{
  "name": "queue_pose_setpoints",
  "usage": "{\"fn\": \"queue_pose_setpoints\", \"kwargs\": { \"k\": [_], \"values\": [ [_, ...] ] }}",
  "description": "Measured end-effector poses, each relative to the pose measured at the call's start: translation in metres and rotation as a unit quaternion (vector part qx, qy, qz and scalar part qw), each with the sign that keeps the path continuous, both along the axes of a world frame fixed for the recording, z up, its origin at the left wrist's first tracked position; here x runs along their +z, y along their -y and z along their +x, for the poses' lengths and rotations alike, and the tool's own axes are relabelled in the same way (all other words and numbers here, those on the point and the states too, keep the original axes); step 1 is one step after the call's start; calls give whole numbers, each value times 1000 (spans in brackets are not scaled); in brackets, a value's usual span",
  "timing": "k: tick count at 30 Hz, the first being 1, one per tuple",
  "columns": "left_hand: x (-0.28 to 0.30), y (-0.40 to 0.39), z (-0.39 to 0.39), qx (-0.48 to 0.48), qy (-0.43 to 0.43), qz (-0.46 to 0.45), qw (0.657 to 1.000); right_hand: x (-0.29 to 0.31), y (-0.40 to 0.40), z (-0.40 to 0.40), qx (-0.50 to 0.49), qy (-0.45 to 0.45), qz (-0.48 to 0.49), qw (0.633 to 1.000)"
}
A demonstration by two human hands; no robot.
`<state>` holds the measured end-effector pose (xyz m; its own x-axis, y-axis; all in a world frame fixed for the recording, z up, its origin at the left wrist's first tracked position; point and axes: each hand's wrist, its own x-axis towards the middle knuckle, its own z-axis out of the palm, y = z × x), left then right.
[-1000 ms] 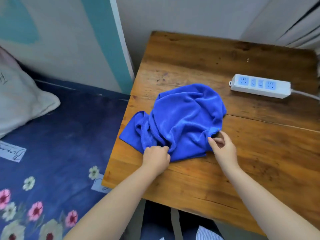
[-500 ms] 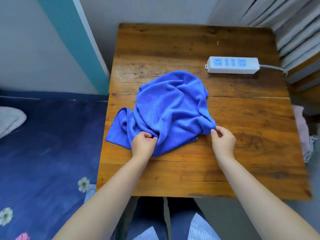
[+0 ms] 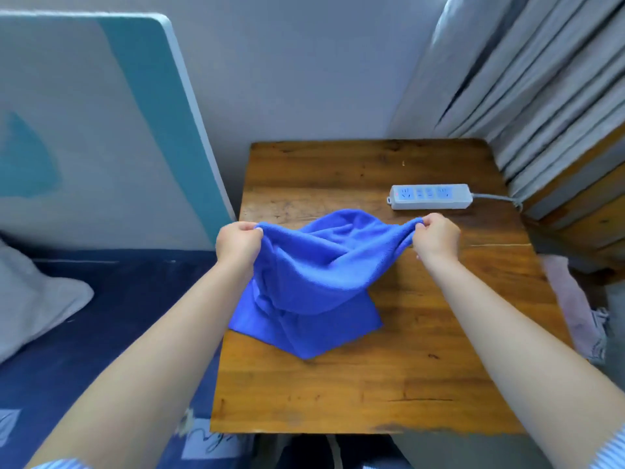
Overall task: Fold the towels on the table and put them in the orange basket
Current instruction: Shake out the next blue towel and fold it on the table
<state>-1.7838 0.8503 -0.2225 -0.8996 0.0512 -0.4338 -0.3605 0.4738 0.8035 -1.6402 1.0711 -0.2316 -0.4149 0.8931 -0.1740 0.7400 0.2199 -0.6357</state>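
Observation:
A blue towel (image 3: 314, 275) hangs stretched between both hands above the wooden table (image 3: 422, 367). My left hand (image 3: 238, 243) grips its left corner and my right hand (image 3: 436, 236) pinches its right corner. The towel sags in the middle, and its lower end lies crumpled on the table's left side. No orange basket is in view.
A white power strip (image 3: 429, 197) with a grey cord lies at the table's back right. Grey curtains (image 3: 541, 79) hang to the right, above a pink cloth (image 3: 571, 299) beside the table. A bed with a dark blue flowered cover (image 3: 84, 333) and a pillow (image 3: 30, 299) is on the left.
Both hands have lifted the towel's corners off the table and pulled them apart, so the crumpled towel now hangs spread between them. The camera has tilted up.

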Motion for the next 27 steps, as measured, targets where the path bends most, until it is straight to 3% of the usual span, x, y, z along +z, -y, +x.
{"fn": "queue_pose_setpoints", "kwargs": {
  "k": [7, 12, 15, 18, 23, 25, 27],
  "values": [
    [112, -61, -53, 115, -106, 169, 973, 121, -20, -93, 38, -65, 70, 995],
    [189, -76, -91, 146, -246, 187, 940, 202, -31, -135, 106, -94, 177, 974],
    [205, -60, -101, 192, -267, 180, 927, 232, -45, -145, 97, -110, 163, 976],
    [198, -42, -98, 173, -231, 127, 949, 233, -48, -141, 115, -68, 160, 978],
    [147, -15, -82, 46, -120, -68, 989, 175, -36, -107, 149, 100, 153, 972],
    [115, -3, -68, -41, -99, -187, 976, 143, -29, -87, 157, 164, 132, 965],
    [85, 8, -50, -137, -85, -292, 943, 111, -19, -66, 176, 221, 115, 952]
  ]
}}
